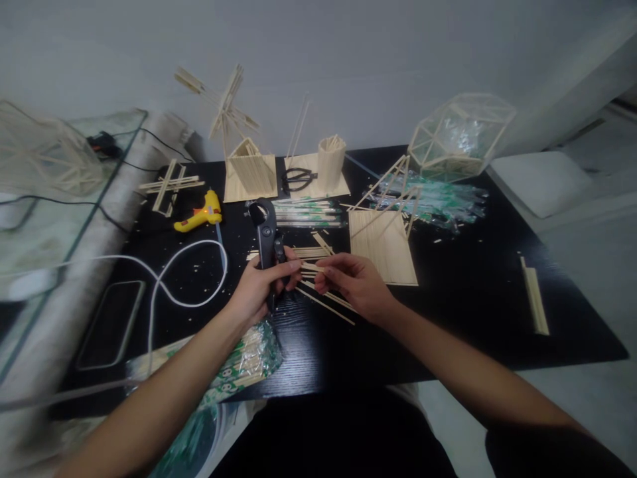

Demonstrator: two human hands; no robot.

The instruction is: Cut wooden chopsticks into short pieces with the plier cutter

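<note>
My left hand (pixel 263 282) is closed round a black hand cutter (pixel 267 232), which stands upright with its curved jaw at the top. The thumb and fingers of that hand also pinch one end of a short piece of wooden stick (pixel 312 267). At the other end of this piece, my right hand (pixel 354 282) pinches it between thumb and fingers. Beneath both hands, several loose wooden sticks (pixel 328 302) lie on the black table (pixel 318 352). Beyond my right hand is a flat wooden panel (pixel 383 249) made of sticks, with a stick frame rising from it.
A yellow glue gun (pixel 202 214) and a looped white cable (pixel 186 304) lie left, near a phone (pixel 112 325). Behind are a stick-built holder (pixel 252 169), a round stick cup (pixel 331 162) and black scissors (pixel 297 178). Wrapped sticks (pixel 438 202) lie right, below a geometric frame (pixel 460 136).
</note>
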